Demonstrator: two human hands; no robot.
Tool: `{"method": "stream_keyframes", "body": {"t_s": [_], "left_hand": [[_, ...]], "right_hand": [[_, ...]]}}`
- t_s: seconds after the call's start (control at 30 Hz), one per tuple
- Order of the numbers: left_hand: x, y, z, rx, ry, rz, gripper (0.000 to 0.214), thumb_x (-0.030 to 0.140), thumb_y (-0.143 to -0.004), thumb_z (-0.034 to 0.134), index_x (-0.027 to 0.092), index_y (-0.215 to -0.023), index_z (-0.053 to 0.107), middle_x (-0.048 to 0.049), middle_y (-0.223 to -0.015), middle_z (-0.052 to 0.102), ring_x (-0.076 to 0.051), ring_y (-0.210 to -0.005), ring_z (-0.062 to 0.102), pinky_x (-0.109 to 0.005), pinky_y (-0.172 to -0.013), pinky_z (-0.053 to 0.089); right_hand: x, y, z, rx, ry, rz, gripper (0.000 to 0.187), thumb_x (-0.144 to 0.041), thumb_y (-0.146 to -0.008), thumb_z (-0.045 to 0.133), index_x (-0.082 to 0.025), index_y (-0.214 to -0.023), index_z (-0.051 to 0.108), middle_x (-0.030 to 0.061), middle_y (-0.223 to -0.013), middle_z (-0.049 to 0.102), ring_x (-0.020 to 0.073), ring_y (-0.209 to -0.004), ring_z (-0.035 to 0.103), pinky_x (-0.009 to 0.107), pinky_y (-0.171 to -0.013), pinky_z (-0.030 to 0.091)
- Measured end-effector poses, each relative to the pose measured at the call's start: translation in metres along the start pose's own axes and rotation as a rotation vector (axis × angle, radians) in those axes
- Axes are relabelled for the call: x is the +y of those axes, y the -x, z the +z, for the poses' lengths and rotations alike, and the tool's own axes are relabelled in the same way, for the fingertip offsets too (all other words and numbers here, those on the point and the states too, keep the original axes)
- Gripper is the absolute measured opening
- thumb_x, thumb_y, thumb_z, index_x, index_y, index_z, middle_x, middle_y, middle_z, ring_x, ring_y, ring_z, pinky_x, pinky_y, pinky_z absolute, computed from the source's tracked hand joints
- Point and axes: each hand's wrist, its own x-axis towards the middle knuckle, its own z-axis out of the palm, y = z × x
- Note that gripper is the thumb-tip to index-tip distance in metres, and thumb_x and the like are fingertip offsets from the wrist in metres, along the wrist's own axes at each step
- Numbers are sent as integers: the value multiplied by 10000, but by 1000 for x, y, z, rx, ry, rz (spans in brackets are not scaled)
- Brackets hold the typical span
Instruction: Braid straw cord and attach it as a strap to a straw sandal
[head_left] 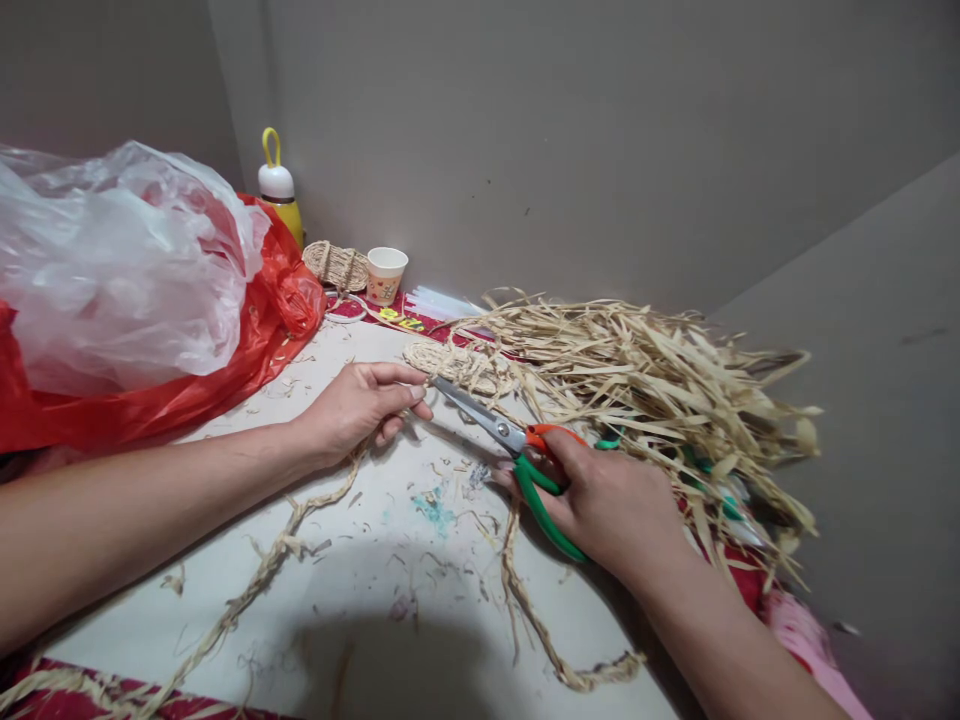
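My left hand [371,405] is closed in a pinch, with a braided straw cord [281,545] running from beneath it down to the lower left. My right hand [611,495] grips the scissors [499,428], which have orange and green handles. Their blades look nearly together, and the tips reach the left fingertips. What lies exactly at the tips is too small to make out. Another stretch of braided cord [529,600] hangs below the right hand and curls across the tabletop; whether it joins the first is hidden.
Dry straw strips [630,370] are heaped at the right back, beside a woven straw piece [457,365]. Scraps litter the white tabletop [420,590]. Plastic bags [142,270] fill the left. Behind are a yellow bottle [283,195], a coiled straw bundle [335,265] and a paper cup [386,275].
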Motion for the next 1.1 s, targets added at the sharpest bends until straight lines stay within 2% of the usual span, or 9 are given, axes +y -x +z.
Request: {"method": "stream_keyframes", "body": {"t_s": [0.37, 0.47, 0.6, 0.73, 0.8, 0.9, 1.03, 1.1], "left_hand": [[4, 1, 4, 43, -24, 4, 115, 131, -754, 652, 99, -860, 684, -63, -666, 690, -21, -347, 393, -144, -326, 267], [6, -1, 1, 6, 12, -12, 143, 165, -786, 619, 103, -898, 682, -85, -697, 703, -47, -364, 444, -166, -354, 337], [7, -6, -7, -88, 97, -114, 232, 175, -801, 561, 107, -1004, 649, -153, -792, 725, -143, -482, 600, -240, -449, 469], [9, -9, -11, -138, 116, -170, 124, 147, -766, 588, 82, -846, 656, -168, -787, 722, -142, -493, 619, -221, -449, 480], [9, -9, -10, -147, 105, -167, 76, 98, -738, 617, 77, -799, 657, -156, -770, 723, -120, -474, 604, -199, -435, 469], [9, -9, -9, -137, 100, -136, 108, 55, -731, 634, 76, -831, 666, -151, -791, 727, -100, -470, 591, -196, -447, 475], [8, -9, -9, -72, 126, -65, 97, 57, -777, 601, 91, -844, 662, -144, -825, 727, -84, -458, 570, -213, -466, 490], [9, -9, -8, -35, 143, -38, 98, 49, -784, 599, 92, -841, 665, -126, -810, 722, -74, -458, 562, -205, -470, 490]], "right_hand": [[0, 2, 3, 61, 40, 37, 454, -591, -813, 434, -212, -808, 685, 23, -437, 551, 175, -403, 501, 248, -474, 209], [0, 2, 4, 54, 26, 55, 482, -613, -810, 432, -210, -842, 694, 21, -443, 553, 169, -414, 507, 245, -474, 220], [4, 4, 5, 33, 44, 95, 460, -601, -802, 450, -212, -862, 688, 13, -443, 542, 163, -419, 497, 243, -476, 208], [7, 3, 3, 19, 66, 128, 454, -601, -799, 441, -213, -805, 677, 22, -432, 535, 166, -400, 475, 249, -469, 180], [7, 3, 2, 14, 58, 153, 481, -627, -793, 433, -210, -789, 674, 30, -429, 536, 171, -395, 470, 249, -465, 179], [6, 2, 0, -8, 37, 187, 512, -650, -791, 419, -204, -790, 671, 38, -430, 542, 174, -394, 469, 249, -459, 185], [9, 1, 2, 0, -13, 256, 524, -630, -821, 379, -197, -826, 675, 46, -454, 572, 173, -392, 476, 249, -455, 205], [10, 1, 4, 3, -33, 246, 515, -620, -823, 386, -194, -875, 669, 48, -485, 598, 179, -397, 492, 247, -456, 219]]}}
